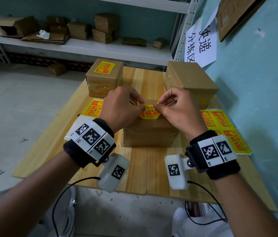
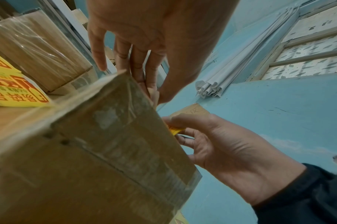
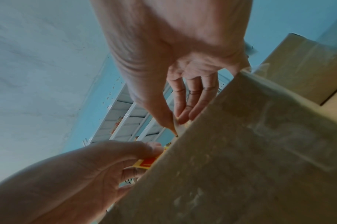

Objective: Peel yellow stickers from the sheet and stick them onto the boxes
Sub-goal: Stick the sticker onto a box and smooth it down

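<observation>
Your left hand (image 1: 123,106) and right hand (image 1: 177,108) each pinch an end of the sticker (image 1: 149,113) atop the near box (image 1: 150,132). Lower it flat, smoothing outward. Beyond this box, one box (image 1: 104,77) is labelled, another (image 1: 189,82) bare.

Head above — wrists below, close

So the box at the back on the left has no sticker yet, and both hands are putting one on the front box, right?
Not quite. In the head view the back left box already has a yellow sticker on top. The rest is right: the left hand and right hand hold a sticker on the front box.
</observation>
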A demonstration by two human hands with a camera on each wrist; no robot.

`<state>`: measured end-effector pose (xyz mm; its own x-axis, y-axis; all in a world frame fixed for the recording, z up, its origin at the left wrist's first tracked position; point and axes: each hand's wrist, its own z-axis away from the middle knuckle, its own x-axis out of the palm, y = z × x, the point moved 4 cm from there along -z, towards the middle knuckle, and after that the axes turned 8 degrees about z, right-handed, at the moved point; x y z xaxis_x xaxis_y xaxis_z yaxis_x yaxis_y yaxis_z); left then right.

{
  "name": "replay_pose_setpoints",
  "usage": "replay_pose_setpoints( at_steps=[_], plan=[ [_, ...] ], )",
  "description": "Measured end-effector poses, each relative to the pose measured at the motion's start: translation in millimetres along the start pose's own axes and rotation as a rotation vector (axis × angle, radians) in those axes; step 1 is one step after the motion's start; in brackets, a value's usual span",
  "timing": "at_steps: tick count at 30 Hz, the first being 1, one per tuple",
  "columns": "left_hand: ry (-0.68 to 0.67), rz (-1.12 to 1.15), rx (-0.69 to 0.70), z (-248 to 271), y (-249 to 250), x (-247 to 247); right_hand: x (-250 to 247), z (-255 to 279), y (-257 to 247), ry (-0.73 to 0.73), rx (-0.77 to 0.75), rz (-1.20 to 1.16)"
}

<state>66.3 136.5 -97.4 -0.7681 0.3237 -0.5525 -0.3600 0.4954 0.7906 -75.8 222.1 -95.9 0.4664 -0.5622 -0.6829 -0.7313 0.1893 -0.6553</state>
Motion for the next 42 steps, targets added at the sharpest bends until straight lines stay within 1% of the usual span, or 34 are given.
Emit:
replay_pose_setpoints(
  at_steps=[13, 23, 30, 34, 39, 42],
  plan=[
    [0.0, -0.078, 0.023, 2.7, -4.8, -3.6, -0.5, 1.5, 1.8, -0.005, -0.003, 0.044],
    [-0.04, -0.077, 0.035, 4.5, -4.8, -4.2, -0.1, 1.8, 6.1, 0.001, -0.005, 0.061],
    [-0.03, -0.074, 0.045, 4.6, -4.9, -4.7, -2.9, 5.0, 6.7, 0.017, -0.039, 0.138],
    [-0.027, -0.083, 0.032, 4.8, -5.0, -4.4, -2.1, 3.4, 11.1, 0.033, -0.024, 0.178],
    [-0.019, -0.099, 0.037, 5.7, -5.2, -3.1, 1.1, 2.6, 12.3, -0.005, 0.008, 0.179],
    [-0.01, -0.103, -0.005, 3.5, -9.7, -4.4, 6.3, 3.2, 10.2, -0.031, 0.009, 0.149]
  ],
)
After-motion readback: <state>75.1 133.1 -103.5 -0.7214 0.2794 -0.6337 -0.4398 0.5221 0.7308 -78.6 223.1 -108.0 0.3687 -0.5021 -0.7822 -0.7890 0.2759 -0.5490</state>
